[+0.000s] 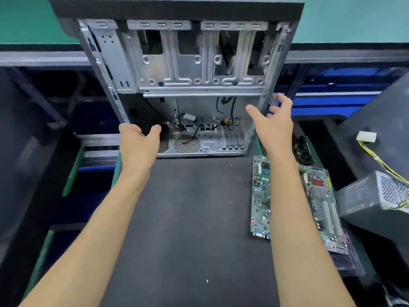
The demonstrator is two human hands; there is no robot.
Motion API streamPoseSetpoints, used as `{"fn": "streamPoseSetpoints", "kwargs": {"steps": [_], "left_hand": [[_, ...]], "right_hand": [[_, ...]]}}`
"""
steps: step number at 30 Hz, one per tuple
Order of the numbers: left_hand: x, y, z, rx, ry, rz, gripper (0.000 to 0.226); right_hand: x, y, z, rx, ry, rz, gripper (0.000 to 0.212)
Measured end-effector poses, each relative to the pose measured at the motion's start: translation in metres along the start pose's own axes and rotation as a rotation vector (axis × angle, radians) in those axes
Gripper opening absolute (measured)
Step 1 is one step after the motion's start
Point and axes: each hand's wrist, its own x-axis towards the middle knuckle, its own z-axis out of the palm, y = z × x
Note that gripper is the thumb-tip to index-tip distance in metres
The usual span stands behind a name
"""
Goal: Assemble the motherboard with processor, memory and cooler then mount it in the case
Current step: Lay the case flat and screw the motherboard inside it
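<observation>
An open metal computer case (177,69) lies on the black mat ahead of me, its inside facing up, with loose cables and a round fan grille at its near end. My left hand (139,140) grips the case's near left edge, thumb and fingers curled over the rim. My right hand (273,120) reaches to the case's right wall; its fingers bend round the outer edge while the thumb points inward. A green motherboard (261,191) lies flat on the mat at the right, partly hidden under my right forearm.
A grey power supply (374,193) with yellow wires sits at the right edge beside the motherboard. Dark blue bins (93,120) stand left and right of the case. The black mat (188,218) stretches between my arms.
</observation>
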Motion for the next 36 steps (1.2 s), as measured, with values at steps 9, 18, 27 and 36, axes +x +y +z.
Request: {"fn": "streamPoseSetpoints", "kwargs": {"steps": [9,18,27,36], "left_hand": [[0.049,-0.024,-0.018,-0.139,0.246,0.037,0.075],[0.084,-0.020,0.007,-0.204,0.155,0.118,0.027],[0.095,-0.033,0.014,-0.069,0.238,0.156,0.033],[0.087,-0.023,-0.007,0.027,0.209,0.216,0.028]], "right_hand": [[0.020,0.027,0.034,0.039,0.119,-0.034,0.045],[0.054,0.052,0.044,0.032,0.133,-0.028,0.011],[0.062,0.059,0.054,0.064,0.154,-0.017,0.017],[0.045,0.046,0.046,0.032,0.163,-0.042,0.017]]}}
